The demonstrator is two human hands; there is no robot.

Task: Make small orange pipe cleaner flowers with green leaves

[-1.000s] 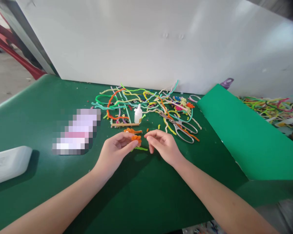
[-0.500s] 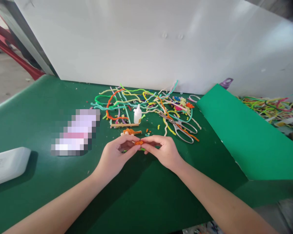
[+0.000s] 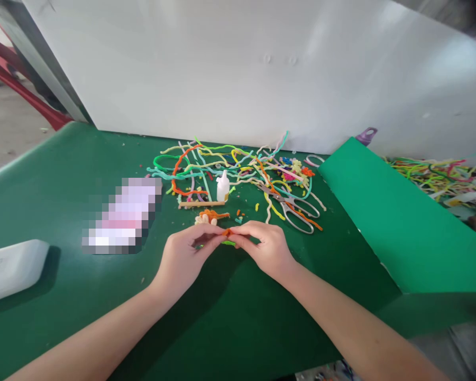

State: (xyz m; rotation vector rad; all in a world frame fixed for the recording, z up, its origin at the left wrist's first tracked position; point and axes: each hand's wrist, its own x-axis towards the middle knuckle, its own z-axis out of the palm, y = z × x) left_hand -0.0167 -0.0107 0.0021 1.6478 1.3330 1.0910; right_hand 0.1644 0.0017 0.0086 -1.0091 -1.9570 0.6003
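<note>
Between the fingertips of both hands is a small orange pipe-cleaner piece [image 3: 227, 233], mostly covered by the fingers. My left hand [image 3: 186, 248] pinches it from the left and my right hand [image 3: 264, 243] from the right. A bit of bright green pipe cleaner [image 3: 229, 243] shows just below the fingertips; whether it is joined to the orange piece I cannot tell. Just beyond my left hand lie an orange and cream pipe-cleaner shape [image 3: 207, 216] and small cut bits. A white squeeze bottle [image 3: 222, 187] stands behind them, with a thin tan stick [image 3: 201, 204] in front of it.
Scissors [image 3: 291, 205] lie among tangled pipe cleaners [image 3: 222, 159]. A pixelated flat object [image 3: 122, 214] and a white case [image 3: 14, 270] are on the left of the green table [image 3: 83, 296]. A green board [image 3: 412, 227] stands at right, more pipe cleaners [image 3: 436, 177] behind it. A white panel [image 3: 222, 74] closes the back.
My fingertips have closed in tighter over the orange piece, so less of it shows. Both hands otherwise stay in nearly the same place.
</note>
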